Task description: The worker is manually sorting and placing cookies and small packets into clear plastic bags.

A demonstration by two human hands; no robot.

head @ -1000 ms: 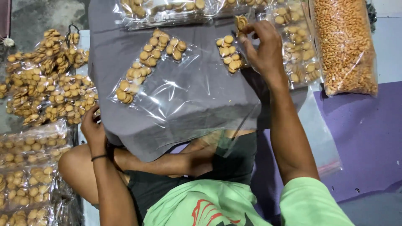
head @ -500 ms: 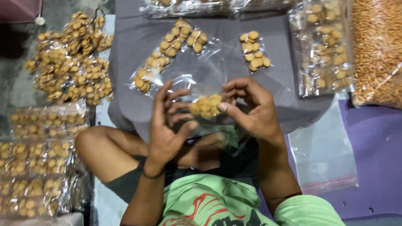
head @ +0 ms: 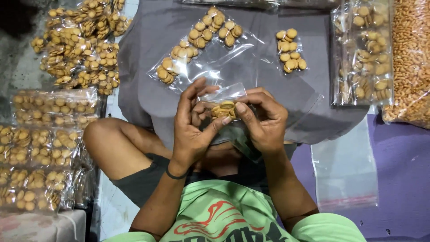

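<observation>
Both my hands hold one small clear plastic bag (head: 224, 95) with a few round tan biscuits (head: 222, 110) inside, just above my lap. My left hand (head: 191, 126) cups the bag from the left, thumb pressed to its underside. From the right, my right hand (head: 263, 120) pinches it, thumb on the biscuits. Beyond my hands, a grey cloth (head: 143, 80) carries a strip of filled biscuit bags (head: 197, 42) and a single filled bag (head: 290, 50).
A heap of filled bags (head: 80, 45) lies at the upper left, with stacked packs (head: 40, 148) below it. More packed biscuits (head: 365, 54) and a large sack of loose snacks (head: 410, 58) sit at the right. An empty clear bag (head: 345, 166) rests on purple sheet (head: 403, 179).
One second ago my right hand reached to the far packs and my left hand rested low at the left. Both hands came together over my lap and now grip the small bag closer.
</observation>
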